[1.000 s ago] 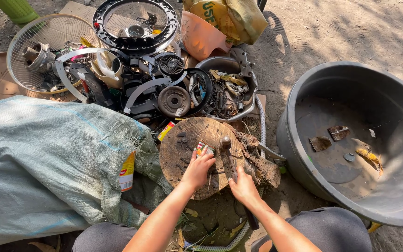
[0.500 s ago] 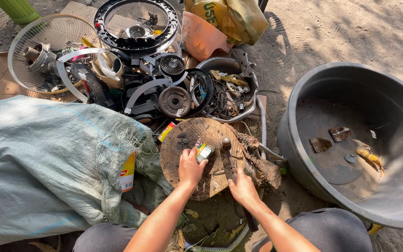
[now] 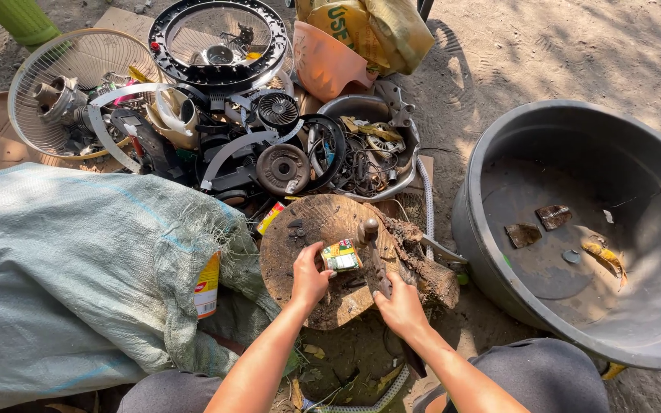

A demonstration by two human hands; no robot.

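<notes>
Pinching a small green-and-white packet (image 3: 341,255) at its left end, the left hand (image 3: 309,280) has its fingers (image 3: 324,264) closed on it, just above the middle of a round wood block (image 3: 300,229). The packet lies flat, its long axis running left to right, pointing toward the tool beside it. The right hand (image 3: 401,306) is wrapped shut around a dark metal tool (image 3: 372,256) whose long axis runs up and away from the person, its knobbed end just right of the packet. The left hand is the nearer to the packet. A yellow-and-red can (image 3: 206,285) pokes from under the pale woven sack (image 3: 78,275) at left. A yellow printed bag (image 3: 369,27) lies at top, a grey tub (image 3: 491,153) at right.
</notes>
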